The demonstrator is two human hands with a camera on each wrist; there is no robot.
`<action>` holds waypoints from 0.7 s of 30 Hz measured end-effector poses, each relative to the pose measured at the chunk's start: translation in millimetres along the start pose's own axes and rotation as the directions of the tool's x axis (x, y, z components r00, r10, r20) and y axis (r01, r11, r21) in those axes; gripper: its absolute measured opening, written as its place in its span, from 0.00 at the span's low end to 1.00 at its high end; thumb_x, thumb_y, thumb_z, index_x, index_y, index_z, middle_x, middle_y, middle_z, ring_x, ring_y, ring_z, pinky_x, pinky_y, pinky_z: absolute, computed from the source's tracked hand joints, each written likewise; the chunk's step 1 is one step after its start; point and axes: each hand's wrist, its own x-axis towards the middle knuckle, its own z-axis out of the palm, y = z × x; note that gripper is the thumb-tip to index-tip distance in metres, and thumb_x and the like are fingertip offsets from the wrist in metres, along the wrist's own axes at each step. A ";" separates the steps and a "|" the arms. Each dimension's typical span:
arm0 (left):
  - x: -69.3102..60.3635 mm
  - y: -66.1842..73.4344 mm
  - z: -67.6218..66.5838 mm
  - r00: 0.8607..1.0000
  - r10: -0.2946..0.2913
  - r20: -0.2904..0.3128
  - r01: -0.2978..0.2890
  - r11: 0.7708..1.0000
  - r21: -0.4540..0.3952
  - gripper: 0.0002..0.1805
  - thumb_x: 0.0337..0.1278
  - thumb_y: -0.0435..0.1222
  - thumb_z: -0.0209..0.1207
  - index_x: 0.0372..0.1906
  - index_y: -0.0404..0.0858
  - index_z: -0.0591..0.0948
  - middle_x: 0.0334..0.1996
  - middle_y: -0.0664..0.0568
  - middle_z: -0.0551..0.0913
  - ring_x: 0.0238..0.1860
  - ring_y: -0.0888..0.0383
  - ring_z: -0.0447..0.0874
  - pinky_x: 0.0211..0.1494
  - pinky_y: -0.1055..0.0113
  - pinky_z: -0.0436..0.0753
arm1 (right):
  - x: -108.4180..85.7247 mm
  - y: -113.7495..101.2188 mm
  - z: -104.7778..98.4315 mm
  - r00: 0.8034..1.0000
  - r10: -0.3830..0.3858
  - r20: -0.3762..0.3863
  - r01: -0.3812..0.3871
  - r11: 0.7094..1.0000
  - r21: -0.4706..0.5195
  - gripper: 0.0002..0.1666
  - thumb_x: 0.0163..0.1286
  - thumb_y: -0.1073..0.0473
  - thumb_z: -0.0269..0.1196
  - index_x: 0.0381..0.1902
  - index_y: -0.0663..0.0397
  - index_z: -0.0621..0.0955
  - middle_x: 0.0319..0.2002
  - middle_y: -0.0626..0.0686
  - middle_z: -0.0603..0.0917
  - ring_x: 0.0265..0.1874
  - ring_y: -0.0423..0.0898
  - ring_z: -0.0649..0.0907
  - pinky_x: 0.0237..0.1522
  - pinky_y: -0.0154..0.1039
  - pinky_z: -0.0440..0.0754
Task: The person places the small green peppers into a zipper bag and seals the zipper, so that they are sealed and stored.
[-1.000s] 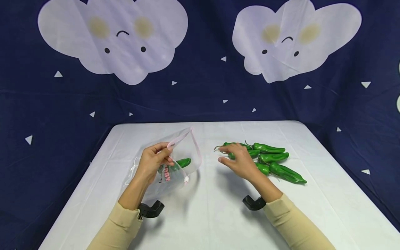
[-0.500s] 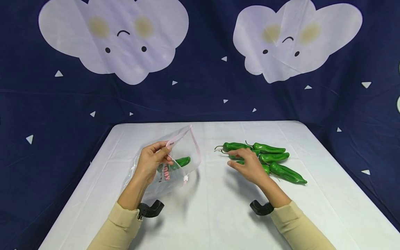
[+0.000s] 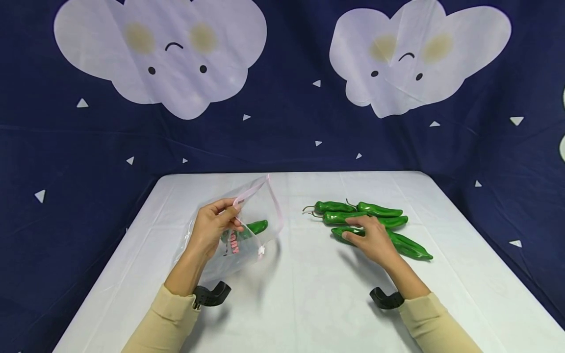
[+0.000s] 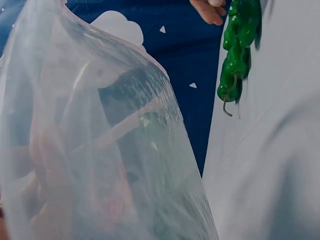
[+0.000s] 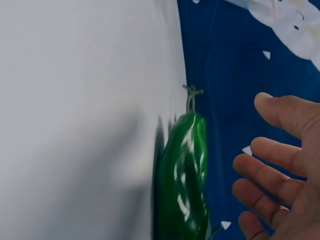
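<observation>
My left hand (image 3: pixel 209 229) pinches the pink-edged mouth of a clear zip bag (image 3: pixel 207 267) between thumb and fingers. Inside lies green chili pepper (image 3: pixel 257 227), partly hidden by the hand and pink print. The bag's mouth gapes toward the right, and its white slider (image 3: pixel 261 250) hangs at the lower corner. Over the loose green peppers (image 3: pixel 339 217) hovers my right hand (image 3: pixel 375 243), fingers relaxed and holding nothing. In the right wrist view, a gap separates that hand from the glossy peppers (image 5: pixel 185 175). The hand covers part of the nearest ones in the head view.
The peppers lie in rough rows on a white-covered table (image 3: pixel 300 304), right of the middle. A dark blue curtain (image 3: pixel 282 132) with clouds hangs behind the table's far edge. Black wrist mounts (image 3: pixel 212 294) sit at both cuffs.
My right hand has moved right and toward me over the peppers, uncovering those at the left of the pile. The left hand and bag have barely shifted.
</observation>
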 end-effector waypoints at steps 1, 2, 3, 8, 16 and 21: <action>0.1 0.2 -0.1 1.000 0.001 0.001 -0.001 1.000 -0.001 0.18 0.64 0.31 0.54 0.53 0.21 0.73 0.24 0.56 0.77 0.19 0.63 0.80 0.28 0.71 0.87 | -0.9 2.5 -0.7 1.000 0.010 0.004 -0.010 1.000 -0.011 0.26 0.60 0.50 0.67 0.55 0.54 0.79 0.56 0.59 0.79 0.58 0.59 0.71 0.62 0.62 0.64; 0.2 0.4 -0.2 1.000 0.002 0.003 -0.002 1.000 -0.001 0.18 0.64 0.31 0.54 0.53 0.21 0.73 0.24 0.56 0.77 0.19 0.63 0.80 0.28 0.71 0.87 | -1.7 4.9 -1.4 1.000 0.017 0.006 -0.017 1.000 -0.022 0.26 0.60 0.50 0.67 0.55 0.54 0.78 0.57 0.60 0.78 0.58 0.59 0.71 0.62 0.62 0.64; 0.3 0.6 -0.3 1.000 0.003 0.005 -0.003 1.000 -0.002 0.18 0.64 0.31 0.54 0.53 0.21 0.73 0.24 0.56 0.77 0.19 0.63 0.80 0.28 0.71 0.87 | -2.4 7.3 -2.1 1.000 0.024 0.009 -0.024 0.999 -0.030 0.27 0.60 0.51 0.66 0.55 0.54 0.78 0.57 0.61 0.78 0.58 0.60 0.71 0.63 0.63 0.63; 0.4 1.5 -0.3 1.000 0.006 0.004 -0.006 1.000 -0.015 0.18 0.63 0.31 0.54 0.53 0.20 0.72 0.24 0.54 0.77 0.18 0.63 0.80 0.27 0.71 0.86 | -5.2 17.5 -4.8 0.999 0.043 0.011 -0.042 0.997 -0.065 0.27 0.60 0.52 0.66 0.56 0.55 0.78 0.58 0.64 0.76 0.61 0.64 0.69 0.65 0.69 0.56; 0.1 2.7 0.3 1.000 0.005 0.007 -0.004 1.000 -0.013 0.18 0.64 0.31 0.54 0.53 0.21 0.73 0.25 0.51 0.77 0.18 0.63 0.80 0.27 0.72 0.86 | -11.3 27.6 -9.1 0.999 0.049 0.001 -0.049 0.995 -0.086 0.28 0.60 0.53 0.66 0.56 0.58 0.77 0.59 0.66 0.75 0.61 0.66 0.68 0.64 0.67 0.59; 0.5 3.3 1.0 1.000 0.007 0.001 -0.007 1.000 -0.006 0.18 0.63 0.30 0.54 0.53 0.21 0.73 0.27 0.51 0.76 0.19 0.64 0.80 0.28 0.72 0.87 | -14.6 33.0 -11.1 0.999 0.044 -0.018 -0.046 0.993 -0.113 0.27 0.59 0.54 0.66 0.56 0.58 0.78 0.58 0.66 0.76 0.59 0.66 0.70 0.61 0.66 0.63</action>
